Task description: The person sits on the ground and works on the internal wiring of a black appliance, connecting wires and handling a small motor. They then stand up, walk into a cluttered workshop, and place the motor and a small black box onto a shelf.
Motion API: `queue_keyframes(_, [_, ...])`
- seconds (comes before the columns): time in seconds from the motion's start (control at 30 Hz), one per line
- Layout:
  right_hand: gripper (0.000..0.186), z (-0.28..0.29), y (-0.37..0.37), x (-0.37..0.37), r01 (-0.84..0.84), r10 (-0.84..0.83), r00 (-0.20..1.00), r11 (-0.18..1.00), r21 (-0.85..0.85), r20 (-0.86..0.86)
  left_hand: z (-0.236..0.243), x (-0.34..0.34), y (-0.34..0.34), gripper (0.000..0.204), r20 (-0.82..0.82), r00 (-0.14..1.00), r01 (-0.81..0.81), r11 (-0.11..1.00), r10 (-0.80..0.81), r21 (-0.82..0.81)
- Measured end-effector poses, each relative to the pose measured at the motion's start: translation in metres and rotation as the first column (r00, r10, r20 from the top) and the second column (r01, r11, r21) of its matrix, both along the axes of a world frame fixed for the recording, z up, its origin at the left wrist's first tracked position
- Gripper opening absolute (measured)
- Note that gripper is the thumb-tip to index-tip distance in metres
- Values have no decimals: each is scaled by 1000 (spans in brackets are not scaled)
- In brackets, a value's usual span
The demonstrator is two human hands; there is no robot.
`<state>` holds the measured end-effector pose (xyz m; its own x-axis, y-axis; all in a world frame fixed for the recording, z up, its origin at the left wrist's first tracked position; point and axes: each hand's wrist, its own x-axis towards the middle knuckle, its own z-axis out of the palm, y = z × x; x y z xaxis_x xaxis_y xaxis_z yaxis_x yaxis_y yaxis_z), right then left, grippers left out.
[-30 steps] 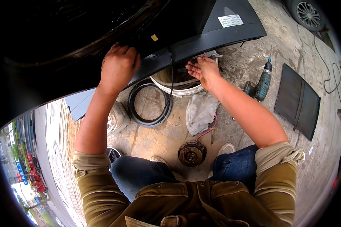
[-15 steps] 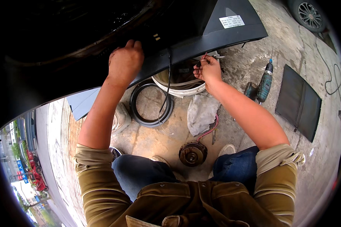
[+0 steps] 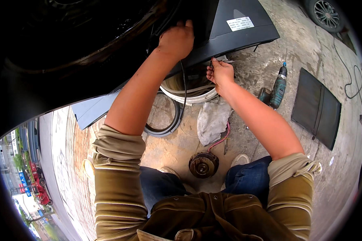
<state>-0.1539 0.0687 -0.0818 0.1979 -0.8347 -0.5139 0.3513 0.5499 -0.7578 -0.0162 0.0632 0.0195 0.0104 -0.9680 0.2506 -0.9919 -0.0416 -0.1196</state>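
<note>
Up against a dark panel (image 3: 249, 38) with a white label, my left hand (image 3: 177, 42) reaches into shadow. Its fingers are curled; their tips and anything in them are hidden. Below it hangs a thin black cable (image 3: 184, 78), which passes in front of a white-rimmed bucket (image 3: 207, 97). At the panel's lower edge, my right hand (image 3: 222, 74) is closed in a pinch around a small dark thing, too small to make out. Inside the bucket lies a pale hose (image 3: 195, 89).
A grey rag (image 3: 211, 122) and a round motor-like part (image 3: 204, 164) with red wires lie between my feet. A black ring (image 3: 171, 130) rests left of them. Rightward are a cordless drill (image 3: 278, 90), a dark curved panel (image 3: 317, 108) and a car wheel (image 3: 327, 15).
My left hand has moved right and farther up along the dark panel. The hanging cable has shifted slightly right. My right hand has barely moved; the red bit at its fingertips no longer shows.
</note>
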Motion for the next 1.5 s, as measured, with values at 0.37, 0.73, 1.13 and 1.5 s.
queue_keyframes(0.37, [7,1,8,-1,54,-57,980,998,18,193,-11,32,-19,12,248,952,-180,983,179,-19])
queue_keyframes(0.73, [16,1,15,3,-142,145,985,989,-40,88,-23,56,-29,17,397,915,-52,996,74,-66])
queue_keyframes(1.13, [16,9,38,-9,-296,305,949,949,-106,82,26,-1,100,18,-954,-252,19,985,-159,-169])
queue_keyframes(1.5, [25,47,36,4,-266,296,954,906,-329,44,25,80,208,21,-971,120,76,977,-207,-198])
